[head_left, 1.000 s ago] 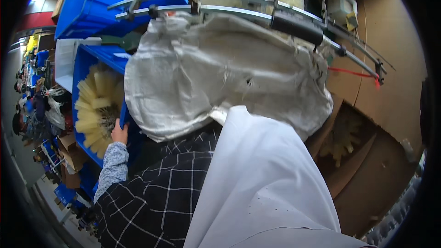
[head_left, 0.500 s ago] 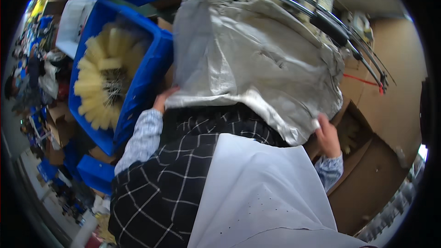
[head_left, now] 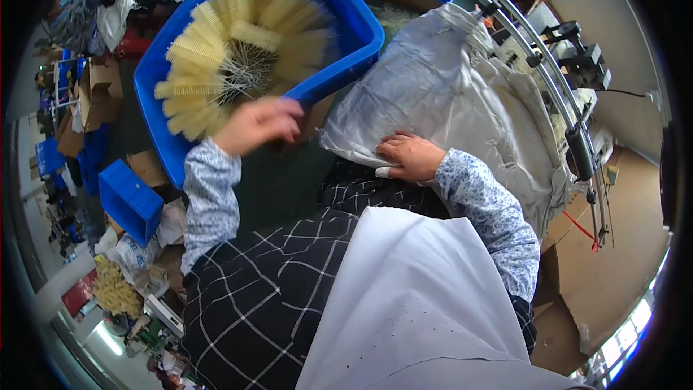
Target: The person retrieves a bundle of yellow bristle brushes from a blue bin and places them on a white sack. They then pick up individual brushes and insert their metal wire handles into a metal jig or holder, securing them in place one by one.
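Here I have the left hand (head_left: 253, 128) at the near edge of the blue bin (head_left: 354, 11), a little blurred, its fingers (head_left: 285, 107) loosely bent around nothing I can see, while the yellow-bristled brushes (head_left: 196, 54) fan out inside from the far edge round to the left one, wire stems (head_left: 244, 76) bunched in the middle. Now across to the right hand (head_left: 411, 157), palm down on the silvery cloth (head_left: 433, 65) at its near edge, and I can't tell whether it pinches the fabric.
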{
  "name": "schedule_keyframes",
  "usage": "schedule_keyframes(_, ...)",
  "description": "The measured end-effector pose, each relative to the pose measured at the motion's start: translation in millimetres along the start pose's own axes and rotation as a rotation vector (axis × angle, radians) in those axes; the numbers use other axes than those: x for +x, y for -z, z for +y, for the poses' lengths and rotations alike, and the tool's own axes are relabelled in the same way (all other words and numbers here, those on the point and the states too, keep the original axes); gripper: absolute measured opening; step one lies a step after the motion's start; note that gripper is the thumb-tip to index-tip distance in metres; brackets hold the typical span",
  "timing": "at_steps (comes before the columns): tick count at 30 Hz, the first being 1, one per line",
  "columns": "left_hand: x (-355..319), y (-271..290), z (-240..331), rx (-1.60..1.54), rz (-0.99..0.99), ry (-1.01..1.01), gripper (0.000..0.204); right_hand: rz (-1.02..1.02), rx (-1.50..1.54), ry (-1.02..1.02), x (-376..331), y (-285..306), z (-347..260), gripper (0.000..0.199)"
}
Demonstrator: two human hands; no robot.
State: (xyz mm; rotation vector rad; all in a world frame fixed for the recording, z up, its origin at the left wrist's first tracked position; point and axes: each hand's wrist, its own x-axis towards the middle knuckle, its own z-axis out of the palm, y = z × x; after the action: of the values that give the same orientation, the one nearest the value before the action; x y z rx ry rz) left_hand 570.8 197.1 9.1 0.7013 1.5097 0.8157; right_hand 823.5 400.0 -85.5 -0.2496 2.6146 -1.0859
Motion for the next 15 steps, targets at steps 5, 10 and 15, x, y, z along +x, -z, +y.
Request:
schedule_keyframes(5,69,69,-21,1.236,0.623,-0.394,0.035,0.043,0.125,-0.155,41,-3,-18,0.029)
schedule_keyframes(10,110,98,-20,1.898,0.333,-0.219,0.022,0.296,0.406,-0.1,45,-28,-2,0.024)
schedule_keyframes(15,62,113,51,1.898,0.337,0.021,0.018,0.303,0.505,-0.148,43,-25,2,0.023)
